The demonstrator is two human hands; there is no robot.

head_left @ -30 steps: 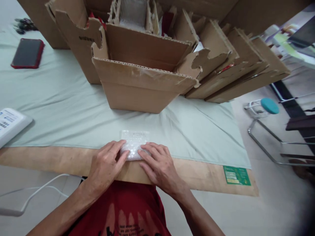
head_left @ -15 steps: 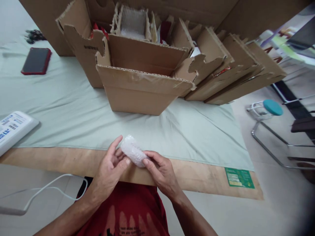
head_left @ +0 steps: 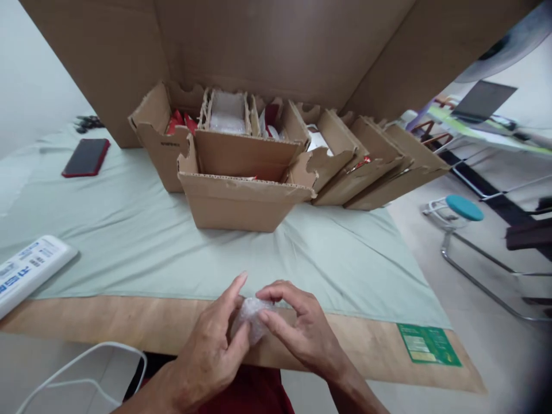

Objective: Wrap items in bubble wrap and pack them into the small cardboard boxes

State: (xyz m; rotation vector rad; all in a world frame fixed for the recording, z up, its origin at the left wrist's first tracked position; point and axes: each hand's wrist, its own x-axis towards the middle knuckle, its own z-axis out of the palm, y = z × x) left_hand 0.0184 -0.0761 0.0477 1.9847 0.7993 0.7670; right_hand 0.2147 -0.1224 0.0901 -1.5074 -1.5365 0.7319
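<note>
Between my two hands, over the table's wooden front edge, is a small bundle of clear bubble wrap (head_left: 252, 316). What lies inside the wrap cannot be made out. My left hand (head_left: 218, 333) grips its left side, thumb in front and forefinger stretched upward. On the other side, my right hand (head_left: 299, 328) pinches the top right of the bundle between thumb and fingers. Beyond the hands stands an open cardboard box (head_left: 241, 201), with a bit of something red showing inside.
Behind it, a row of cardboard bins holds red packets (head_left: 176, 122), bubble wrap (head_left: 227, 112) and other items. A tablet-like device (head_left: 86, 157) and a white labelled device (head_left: 34, 270) lie left on the green cloth (head_left: 142, 247). A blue stool (head_left: 464, 208) stands right.
The bubble-wrapped bundle has turned from lying slantwise to a more end-on position, and both hands have closed in around it. The camera view has tilted up.
</note>
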